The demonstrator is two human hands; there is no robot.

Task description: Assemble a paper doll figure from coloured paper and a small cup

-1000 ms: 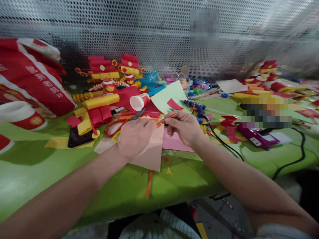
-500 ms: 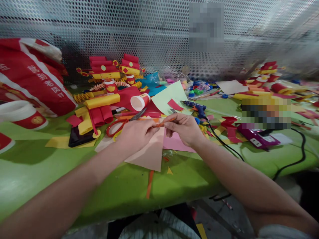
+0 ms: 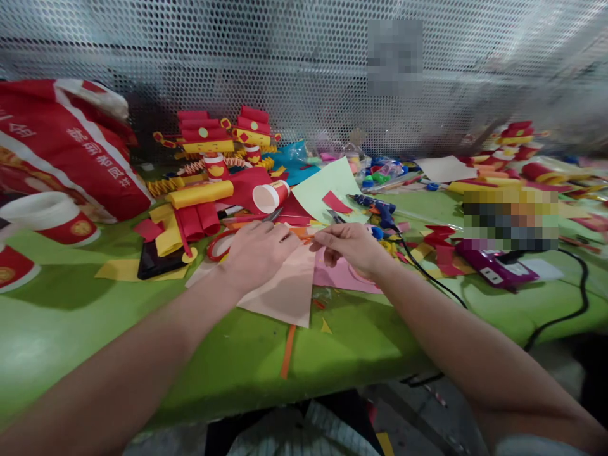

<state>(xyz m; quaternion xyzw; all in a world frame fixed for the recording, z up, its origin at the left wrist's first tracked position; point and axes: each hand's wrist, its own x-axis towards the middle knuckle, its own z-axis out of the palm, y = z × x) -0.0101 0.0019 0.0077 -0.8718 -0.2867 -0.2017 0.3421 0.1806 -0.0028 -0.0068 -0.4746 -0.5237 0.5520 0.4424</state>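
Observation:
Over the sheets at the middle of the table, my left hand [image 3: 261,254] and my right hand [image 3: 350,247] work close together, fingers curled in. A small orange paper strip [image 3: 308,239] spans the gap between them, pinched by the fingertips of both; its ends are hidden. Beneath lie a pale pink sheet [image 3: 289,297] and a brighter pink sheet [image 3: 327,273]. Orange-handled scissors [image 3: 218,245] lie partly under my left hand. Just beyond my right fingers rests a blue glue gun [image 3: 375,204]. Another orange strip [image 3: 288,351] lies near the table's front edge.
Paper-cup figures [image 3: 213,161] stand at the back left near a large red bag [image 3: 90,152]. White-and-red paper cups [image 3: 71,221] and a black phone [image 3: 156,259] are on the left. A purple power strip [image 3: 494,263] with a black cord [image 3: 582,285] lies right.
My left hand has turned so that its back faces up more, with the fingers reaching forward over the strip. My right hand keeps its pinch. The view has shifted slightly.

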